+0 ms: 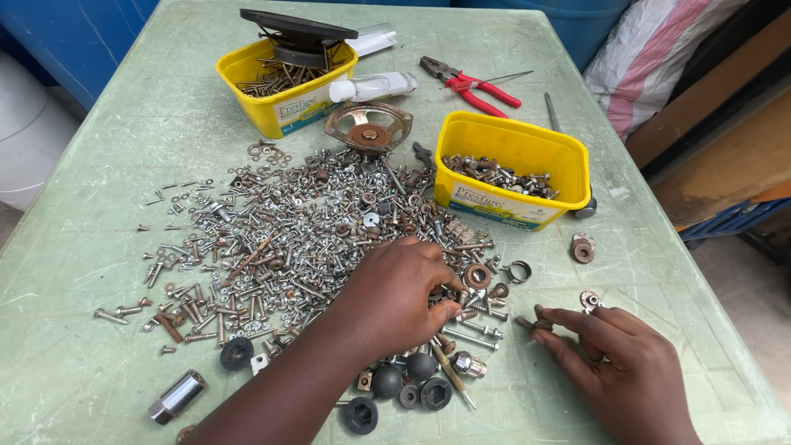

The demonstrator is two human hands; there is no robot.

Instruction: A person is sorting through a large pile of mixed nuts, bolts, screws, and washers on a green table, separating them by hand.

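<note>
Your left hand (pixel 395 297) fingers are curled, pinching into the screw pile (pixel 280 231); right hand (pixel 614 363) fingertips grip a small rusty nut (pixel 541 325).

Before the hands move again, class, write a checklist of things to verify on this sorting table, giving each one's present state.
1. Left hand on the spread pile of mixed silver screws and bolts: ok, fingers curled into it.
2. Right hand holding a small part: ok, a small brown metal piece at its fingertips.
3. Nearer yellow plastic tub of bolts upright, open: ok.
4. Farther yellow plastic tub free to fill: not ok, a dark speaker sits on it.
5. Red-handled pliers clear of the hands: ok.
6. What the left fingers grip: cannot tell.
</note>
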